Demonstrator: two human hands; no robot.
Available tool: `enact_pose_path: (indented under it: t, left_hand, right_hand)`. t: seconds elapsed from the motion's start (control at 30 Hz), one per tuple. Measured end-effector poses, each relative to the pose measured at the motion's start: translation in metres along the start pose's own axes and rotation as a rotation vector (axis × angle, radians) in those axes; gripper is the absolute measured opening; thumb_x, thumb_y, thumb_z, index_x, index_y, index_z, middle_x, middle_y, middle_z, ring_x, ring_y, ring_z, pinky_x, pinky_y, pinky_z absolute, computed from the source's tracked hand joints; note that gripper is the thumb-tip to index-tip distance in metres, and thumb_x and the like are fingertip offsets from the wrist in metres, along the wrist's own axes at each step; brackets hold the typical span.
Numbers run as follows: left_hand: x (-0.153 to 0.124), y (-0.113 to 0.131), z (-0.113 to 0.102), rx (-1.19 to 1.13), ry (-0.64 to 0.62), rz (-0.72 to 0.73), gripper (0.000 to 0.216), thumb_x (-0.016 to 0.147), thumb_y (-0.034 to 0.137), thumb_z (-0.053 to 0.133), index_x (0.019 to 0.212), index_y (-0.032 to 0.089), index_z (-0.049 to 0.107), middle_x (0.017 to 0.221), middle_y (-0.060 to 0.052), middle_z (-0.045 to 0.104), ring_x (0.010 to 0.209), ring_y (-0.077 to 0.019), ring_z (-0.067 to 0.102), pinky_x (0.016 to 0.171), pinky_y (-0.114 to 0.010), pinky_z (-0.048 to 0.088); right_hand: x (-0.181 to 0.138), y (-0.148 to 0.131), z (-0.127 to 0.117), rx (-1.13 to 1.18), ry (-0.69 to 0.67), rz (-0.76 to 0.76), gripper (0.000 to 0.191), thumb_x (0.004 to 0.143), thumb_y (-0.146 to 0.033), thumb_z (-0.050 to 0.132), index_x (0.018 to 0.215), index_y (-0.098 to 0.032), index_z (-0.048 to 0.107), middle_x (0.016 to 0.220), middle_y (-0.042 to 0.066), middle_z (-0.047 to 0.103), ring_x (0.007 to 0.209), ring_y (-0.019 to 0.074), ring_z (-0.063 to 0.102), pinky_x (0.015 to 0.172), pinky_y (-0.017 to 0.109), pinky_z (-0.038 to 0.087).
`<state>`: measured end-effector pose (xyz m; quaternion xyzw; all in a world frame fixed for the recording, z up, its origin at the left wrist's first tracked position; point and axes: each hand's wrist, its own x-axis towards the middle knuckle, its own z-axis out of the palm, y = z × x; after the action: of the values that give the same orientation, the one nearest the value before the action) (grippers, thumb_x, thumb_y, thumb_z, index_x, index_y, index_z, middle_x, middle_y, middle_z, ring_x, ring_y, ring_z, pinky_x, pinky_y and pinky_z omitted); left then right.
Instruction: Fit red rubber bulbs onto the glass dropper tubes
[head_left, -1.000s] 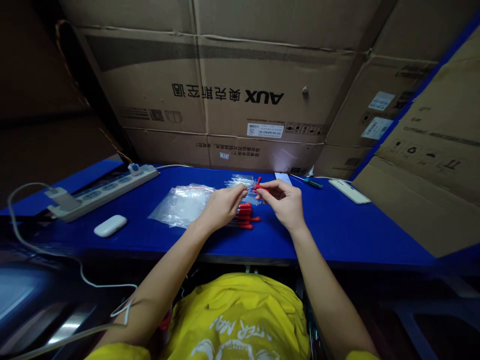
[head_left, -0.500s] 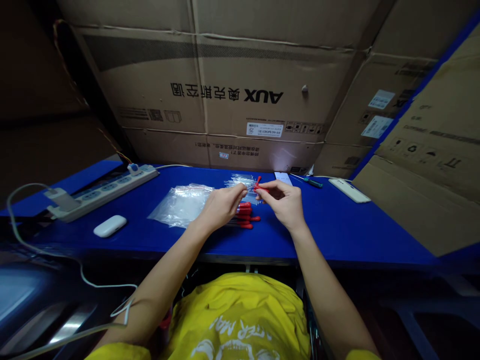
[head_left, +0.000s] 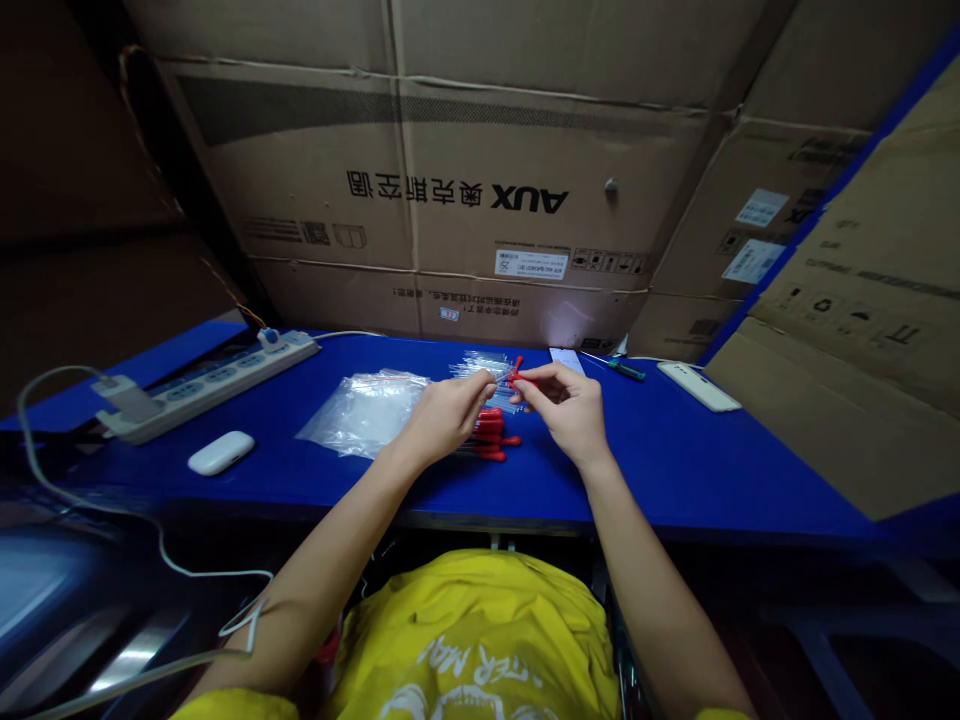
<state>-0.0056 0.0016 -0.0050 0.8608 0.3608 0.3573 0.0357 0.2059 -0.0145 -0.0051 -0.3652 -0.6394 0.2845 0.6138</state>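
My left hand point(head_left: 450, 410) is closed in a pinch around a thin clear tube, most of it hidden by the fingers. Close to its right, my right hand point(head_left: 570, 405) pinches a red rubber bulb point(head_left: 517, 378) at the tube's end. Behind both hands lies a loose pile of thin clear tubes point(head_left: 480, 364). Several red-bulbed droppers point(head_left: 491, 440) lie below and between the hands, their clear stems partly covered by my left hand. Left of that hand rests a stack of clear plastic bags point(head_left: 364, 415).
A white power strip point(head_left: 217, 385) with plugs and a white earbud case point(head_left: 221, 453) occupy the blue table's left. Toward the back right lie a screwdriver point(head_left: 626, 370), a white card-like item point(head_left: 566, 359) and a white phone-like slab point(head_left: 697, 386). Cardboard point(head_left: 450, 120) walls the back.
The view has shifted very slightly. Both hands keep nearly the same place and the same pinch, with the red bulb and tube between them.
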Motion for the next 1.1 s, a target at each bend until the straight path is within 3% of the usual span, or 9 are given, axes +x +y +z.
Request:
enact_pose_path:
  t: [0.8, 1.1]
  left_hand:
    - [-0.0014, -0.0065, -0.0022, 0.085, -0.074, 0.076, 0.030, 0.115, 0.033, 0.039, 0.108, 0.021, 0.066, 0.081, -0.004, 0.072, 0.065, -0.0160, 0.064, 0.062, -0.026, 0.033]
    - [-0.0014, -0.0079, -0.0015, 0.125, -0.091, 0.090, 0.034, 0.116, 0.037, 0.038, 0.101, 0.021, 0.065, 0.079, -0.004, 0.072, 0.065, -0.0160, 0.064, 0.061, -0.025, 0.033]
  right_hand:
    - [0.0008, 0.0006, -0.0036, 0.037, -0.047, 0.037, 0.027, 0.086, -0.049, 0.087, 0.091, -0.024, 0.080, 0.080, 0.004, 0.082, 0.073, 0.0254, 0.082, 0.060, 0.035, 0.066]
    - [0.0006, -0.0007, -0.0065, 0.034, -0.085, 0.040, 0.027, 0.086, -0.050, 0.087, 0.091, -0.024, 0.081, 0.079, 0.004, 0.082, 0.073, 0.0249, 0.082, 0.063, 0.035, 0.067]
